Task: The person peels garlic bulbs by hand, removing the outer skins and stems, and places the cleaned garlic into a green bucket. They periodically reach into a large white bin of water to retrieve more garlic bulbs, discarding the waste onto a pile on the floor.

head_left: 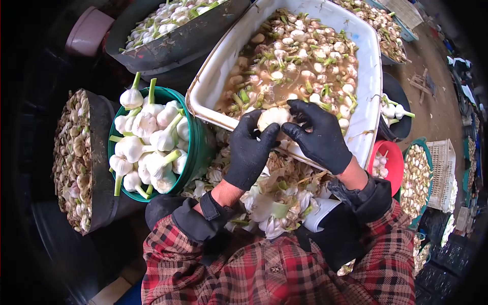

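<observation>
A pale garlic bulb (274, 117) is between my black-gloved hands, above the near rim of a white tub (211, 109). My left hand (251, 152) grips the bulb from the left between thumb and fingers. Curled against its right side are the thumb and fingers of my right hand (325, 137); part of their contact is hidden. Murky water and many garlic bulbs with green stem stubs (320, 66) fill the tub. Beneath my hands lies a heap of loose papery garlic skins (279, 195).
A green bucket (195, 147) heaped with clean white garlic (147, 137) stands at left. Dark containers of garlic (76, 157) flank it. On the right are a red bowl (391, 173), a dark bucket (399, 114), a green basin (424, 188) and a cream crate (441, 173).
</observation>
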Tool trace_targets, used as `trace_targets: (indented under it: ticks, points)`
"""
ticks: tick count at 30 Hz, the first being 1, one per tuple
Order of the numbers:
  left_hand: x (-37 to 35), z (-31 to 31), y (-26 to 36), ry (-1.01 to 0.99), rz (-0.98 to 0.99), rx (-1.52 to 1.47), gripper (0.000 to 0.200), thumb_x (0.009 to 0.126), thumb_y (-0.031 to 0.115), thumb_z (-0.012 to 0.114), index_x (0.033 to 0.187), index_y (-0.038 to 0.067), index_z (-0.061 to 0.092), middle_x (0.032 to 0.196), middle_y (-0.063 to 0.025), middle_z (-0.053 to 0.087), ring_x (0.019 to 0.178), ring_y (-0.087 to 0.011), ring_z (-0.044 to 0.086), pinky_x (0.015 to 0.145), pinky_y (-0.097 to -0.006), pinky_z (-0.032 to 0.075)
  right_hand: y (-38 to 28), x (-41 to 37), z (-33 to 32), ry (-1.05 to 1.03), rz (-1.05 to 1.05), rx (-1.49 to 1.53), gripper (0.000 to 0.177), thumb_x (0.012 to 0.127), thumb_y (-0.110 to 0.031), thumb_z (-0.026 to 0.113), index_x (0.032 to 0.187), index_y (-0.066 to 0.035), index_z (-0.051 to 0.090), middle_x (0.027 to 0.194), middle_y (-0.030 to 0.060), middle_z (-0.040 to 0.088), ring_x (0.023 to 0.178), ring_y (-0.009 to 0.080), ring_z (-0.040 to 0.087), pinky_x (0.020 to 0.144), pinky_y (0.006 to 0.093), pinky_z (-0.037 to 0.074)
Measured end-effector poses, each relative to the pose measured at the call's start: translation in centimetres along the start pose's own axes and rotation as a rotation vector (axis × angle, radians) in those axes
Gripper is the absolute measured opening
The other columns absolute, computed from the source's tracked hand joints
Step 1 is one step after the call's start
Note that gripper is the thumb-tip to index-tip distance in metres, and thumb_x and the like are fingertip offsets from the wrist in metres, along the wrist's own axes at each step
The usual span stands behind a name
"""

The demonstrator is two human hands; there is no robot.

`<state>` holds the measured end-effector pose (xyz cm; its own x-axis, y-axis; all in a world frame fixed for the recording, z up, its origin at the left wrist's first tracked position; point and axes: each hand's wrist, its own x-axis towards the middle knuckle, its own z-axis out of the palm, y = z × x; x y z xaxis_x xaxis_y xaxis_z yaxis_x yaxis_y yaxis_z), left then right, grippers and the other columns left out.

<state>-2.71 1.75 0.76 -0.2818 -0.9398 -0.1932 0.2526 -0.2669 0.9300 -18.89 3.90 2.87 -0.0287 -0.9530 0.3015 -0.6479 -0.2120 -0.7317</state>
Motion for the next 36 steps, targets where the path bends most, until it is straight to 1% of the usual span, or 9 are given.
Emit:
trace_targets:
  ticks: [3, 11, 18, 21, 26, 30, 31, 33, 36]
  points:
    - [0.7, -0.5, -1.7, 0.06, 0.237, 0.276, 0.037, 0.082, 0.006, 0.069, 0.115, -0.005, 0.054, 0.101, -0.0133, 0.064, 0.085, -0.0153, 0.064, 0.072, -0.0285, 0.052, -1.2, -0.2, 0.2, 0.103, -0.086, -0.136, 0.026, 0.076, -0.014, 0.072, 0.099, -0.004, 0.065, 0.086, 0.0126, 0.064, 0.076, 0.0301, 0.065, 0.067, 0.0368, 0.051]
    - [0.7, -0.7, -2.5, 0.056, 0.387, 0.444, 0.037, 0.083, 0.001, 0.066, 0.117, -0.005, 0.052, 0.109, -0.0131, 0.062, 0.099, -0.0169, 0.061, 0.087, -0.0295, 0.05, -1.5, -0.6, 0.3, 0.18, -0.217, -0.337, 0.008, 0.074, -0.009, 0.066, 0.082, -0.008, 0.065, 0.078, 0.0084, 0.062, 0.069, 0.0298, 0.062, 0.06, 0.0387, 0.049]
    - [1.0, -1.3, -2.9, -0.062, 0.45, 0.477, 0.04, 0.081, 0.002, 0.068, 0.118, -0.003, 0.053, 0.112, -0.0102, 0.061, 0.103, -0.0155, 0.059, 0.09, -0.0301, 0.048, -0.6, -0.8, 0.2, 0.16, -0.105, -0.159, 0.004, 0.071, -0.01, 0.066, 0.071, -0.007, 0.063, 0.068, 0.0111, 0.061, 0.063, 0.0318, 0.062, 0.056, 0.0377, 0.049]
    - [0.8, -1.4, -0.9, -0.217, 0.203, 0.241, 0.041, 0.082, 0.007, 0.069, 0.119, -0.002, 0.054, 0.112, -0.0076, 0.06, 0.105, -0.0144, 0.056, 0.091, -0.0297, 0.048, -0.2, -0.9, -0.5, 0.041, 0.102, -0.036, 0.008, 0.071, -0.01, 0.066, 0.069, -0.003, 0.063, 0.063, 0.0125, 0.062, 0.057, 0.0274, 0.063, 0.055, 0.0342, 0.048]
    - [0.8, -2.2, 0.7, -0.344, 0.137, 0.156, 0.043, 0.085, 0.018, 0.068, 0.121, 0.0, 0.054, 0.115, -0.0063, 0.057, 0.108, -0.0141, 0.054, 0.092, -0.0293, 0.046, 3.8, -0.6, -2.5, 0.08, 0.364, 0.213, 0.014, 0.073, -0.01, 0.065, 0.072, 0.004, 0.065, 0.06, 0.0141, 0.063, 0.053, 0.0151, 0.06, 0.054, 0.0301, 0.047]
    - [0.9, -2.3, 1.4, -0.387, -0.017, -0.107, 0.044, 0.085, 0.013, 0.067, 0.124, 0.001, 0.053, 0.121, -0.0083, 0.055, 0.112, -0.018, 0.053, 0.095, -0.0305, 0.045, 5.9, -1.1, -3.2, 0.134, 0.202, -0.226, 0.013, 0.075, -0.008, 0.064, 0.086, -0.002, 0.067, 0.074, 0.0107, 0.067, 0.063, 0.017, 0.064, 0.06, 0.0295, 0.05]
    - [0.8, -2.2, 1.5, -0.367, 0.116, 0.057, 0.042, 0.084, 0.008, 0.067, 0.123, 0.001, 0.054, 0.124, -0.0105, 0.054, 0.114, -0.0207, 0.053, 0.096, -0.0311, 0.044, 4.9, -1.0, -3.6, 0.116, 0.185, -0.14, 0.018, 0.076, -0.006, 0.065, 0.094, -0.004, 0.067, 0.085, 0.0101, 0.067, 0.073, 0.0198, 0.066, 0.066, 0.031, 0.052]
    - [0.9, -2.2, 1.3, -0.366, 0.342, 0.305, 0.041, 0.081, -0.003, 0.067, 0.121, 0.001, 0.057, 0.133, -0.0162, 0.051, 0.12, -0.0274, 0.051, 0.099, -0.0332, 0.042, 2.2, -0.7, -3.8, 0.1, 0.085, -0.038, 0.019, 0.075, -0.004, 0.066, 0.094, -0.004, 0.067, 0.088, 0.0109, 0.067, 0.076, 0.0213, 0.067, 0.069, 0.0314, 0.052]
    - [1.3, -2.7, 0.3, -0.4, 0.522, 0.513, 0.042, 0.079, -0.004, 0.069, 0.12, 0.001, 0.058, 0.133, -0.0157, 0.051, 0.121, -0.0279, 0.051, 0.1, -0.0346, 0.042, -0.1, -0.5, -3.2, 0.007, -0.117, 0.099, 0.022, 0.074, -0.005, 0.07, 0.097, -0.003, 0.067, 0.09, 0.0124, 0.067, 0.083, 0.0254, 0.067, 0.075, 0.0324, 0.051]
